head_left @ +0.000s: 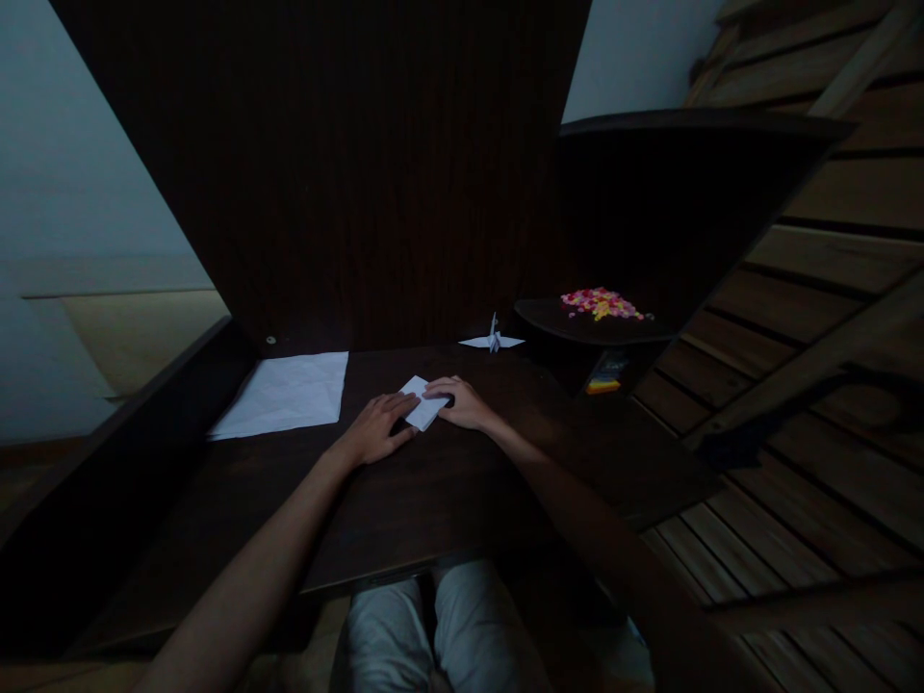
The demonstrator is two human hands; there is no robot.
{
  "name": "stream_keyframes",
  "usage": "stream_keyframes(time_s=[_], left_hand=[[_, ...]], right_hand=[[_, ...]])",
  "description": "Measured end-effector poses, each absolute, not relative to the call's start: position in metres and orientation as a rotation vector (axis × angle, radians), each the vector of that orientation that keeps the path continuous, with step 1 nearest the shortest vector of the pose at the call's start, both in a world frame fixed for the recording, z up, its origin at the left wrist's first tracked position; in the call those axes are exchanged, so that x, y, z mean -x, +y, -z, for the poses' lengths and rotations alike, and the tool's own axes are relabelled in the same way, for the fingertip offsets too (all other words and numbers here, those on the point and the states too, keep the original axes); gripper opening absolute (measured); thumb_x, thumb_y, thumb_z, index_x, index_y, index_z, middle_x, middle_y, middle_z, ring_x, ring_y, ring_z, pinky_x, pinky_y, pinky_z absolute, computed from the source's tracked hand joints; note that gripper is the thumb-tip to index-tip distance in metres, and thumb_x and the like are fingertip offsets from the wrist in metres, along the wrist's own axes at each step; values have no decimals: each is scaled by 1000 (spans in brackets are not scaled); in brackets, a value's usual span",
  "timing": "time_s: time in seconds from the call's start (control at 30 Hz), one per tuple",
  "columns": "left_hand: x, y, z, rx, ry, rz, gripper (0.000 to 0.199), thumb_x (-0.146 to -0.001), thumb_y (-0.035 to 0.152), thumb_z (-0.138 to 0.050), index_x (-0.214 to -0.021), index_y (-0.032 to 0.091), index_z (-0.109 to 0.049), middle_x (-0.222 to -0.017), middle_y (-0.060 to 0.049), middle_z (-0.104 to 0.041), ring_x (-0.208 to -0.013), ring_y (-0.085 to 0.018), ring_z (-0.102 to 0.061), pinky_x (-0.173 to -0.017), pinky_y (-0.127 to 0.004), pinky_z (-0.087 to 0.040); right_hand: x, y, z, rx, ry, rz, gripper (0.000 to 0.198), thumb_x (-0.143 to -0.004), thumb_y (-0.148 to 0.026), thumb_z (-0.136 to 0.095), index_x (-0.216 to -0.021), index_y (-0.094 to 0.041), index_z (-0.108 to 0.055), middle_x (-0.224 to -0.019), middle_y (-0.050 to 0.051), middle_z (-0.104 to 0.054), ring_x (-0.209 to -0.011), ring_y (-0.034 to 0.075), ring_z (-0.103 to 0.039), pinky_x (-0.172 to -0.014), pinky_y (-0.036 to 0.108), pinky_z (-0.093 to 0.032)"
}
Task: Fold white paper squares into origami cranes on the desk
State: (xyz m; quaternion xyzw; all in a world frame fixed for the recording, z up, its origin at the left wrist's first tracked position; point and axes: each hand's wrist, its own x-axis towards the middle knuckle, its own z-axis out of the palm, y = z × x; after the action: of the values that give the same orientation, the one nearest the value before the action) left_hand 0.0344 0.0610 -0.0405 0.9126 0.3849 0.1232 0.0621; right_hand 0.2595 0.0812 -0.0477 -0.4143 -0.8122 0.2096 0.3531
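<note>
A small folded piece of white paper (425, 412), diamond-shaped from here, lies on the dark wooden desk between my two hands. My left hand (376, 429) rests at its left side, fingers stretched out with the tips on the paper's edge and the thumb apart, near the lower corner. From the right, my right hand (463, 404) has its fingertips laid on the upper right part of the paper, with a gap between fingers and thumb. Behind them, against the back panel, stands a white paper crane (494, 339) with its wings spread.
White paper sheets (293, 393) lie at the desk's left, beside a raised side panel (144, 423). On a low shelf (570, 325) at the right sits a heap of pink and yellow small pieces (603, 303). Wooden slats (815, 385) stand farther right.
</note>
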Motion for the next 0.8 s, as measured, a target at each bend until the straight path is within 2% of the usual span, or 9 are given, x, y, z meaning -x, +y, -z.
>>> stream_keyframes(time_s=[0.13, 0.37, 0.57, 0.8], left_hand=[[-34, 64, 44, -2752, 1165, -430, 52, -94, 45, -38, -138, 17, -46, -141, -12, -50, -131, -28, -42, -108, -49, -33], [-33, 63, 39, -2723, 1146, -488, 52, -97, 46, -29, -136, 17, -47, -136, -12, -54, -127, -26, -47, -107, -46, -37], [-32, 62, 40, -2711, 1163, -489, 52, -95, 45, -33, -137, 17, -44, -138, -13, -52, -128, -27, -46, -107, -47, -36], [-31, 64, 44, -2693, 1183, -466, 58, -92, 42, -40, -143, 15, -34, -145, -14, -43, -131, -29, -42, -107, -47, -35]], right_hand=[[-257, 75, 44, 1140, -2177, -472, 28, -72, -9, -65, -96, -22, -73, -111, 4, -70, -108, 22, -57, -98, 41, -41], [-256, 73, 38, 1162, -2200, -479, 22, -81, -15, -63, -100, -24, -72, -111, 3, -70, -107, 20, -58, -98, 40, -42], [-257, 72, 36, 1142, -2192, -509, 23, -77, -17, -69, -99, -23, -72, -109, 4, -71, -107, 20, -59, -97, 38, -43], [-259, 69, 31, 1127, -2235, -512, 26, -71, -16, -72, -96, -21, -72, -112, 5, -69, -106, 21, -59, -96, 38, -42]])
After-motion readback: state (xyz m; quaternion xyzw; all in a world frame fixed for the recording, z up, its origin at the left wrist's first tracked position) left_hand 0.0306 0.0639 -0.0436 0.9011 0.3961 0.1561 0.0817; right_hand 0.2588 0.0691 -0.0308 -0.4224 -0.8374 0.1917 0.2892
